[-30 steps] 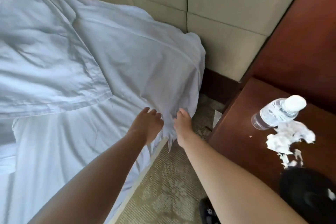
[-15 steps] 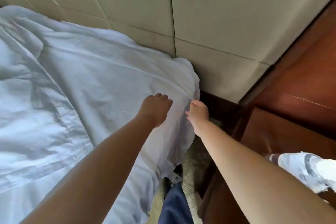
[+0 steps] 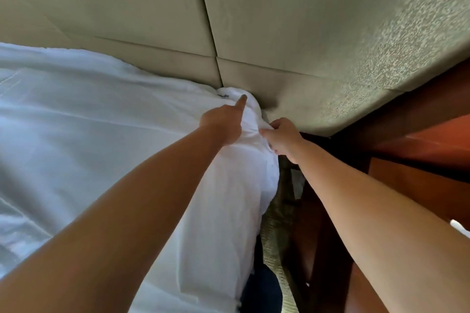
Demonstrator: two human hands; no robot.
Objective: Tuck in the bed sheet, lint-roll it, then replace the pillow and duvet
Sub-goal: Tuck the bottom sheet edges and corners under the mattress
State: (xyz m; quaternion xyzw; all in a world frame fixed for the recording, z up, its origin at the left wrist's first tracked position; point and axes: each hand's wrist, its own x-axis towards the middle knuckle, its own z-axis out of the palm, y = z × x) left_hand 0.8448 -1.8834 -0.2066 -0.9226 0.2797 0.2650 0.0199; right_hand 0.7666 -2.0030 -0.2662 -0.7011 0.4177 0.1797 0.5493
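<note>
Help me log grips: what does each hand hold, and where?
The right hand pinches the bed sheet at its corner fold by the headboard. The left hand holds nothing; its forefinger presses the sheet's corner.

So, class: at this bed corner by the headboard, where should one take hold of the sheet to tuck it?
Probably the loose edge of the sheet hanging over the mattress corner, from the nightstand side, where the right hand pinches it; the left hand presses the top.
</note>
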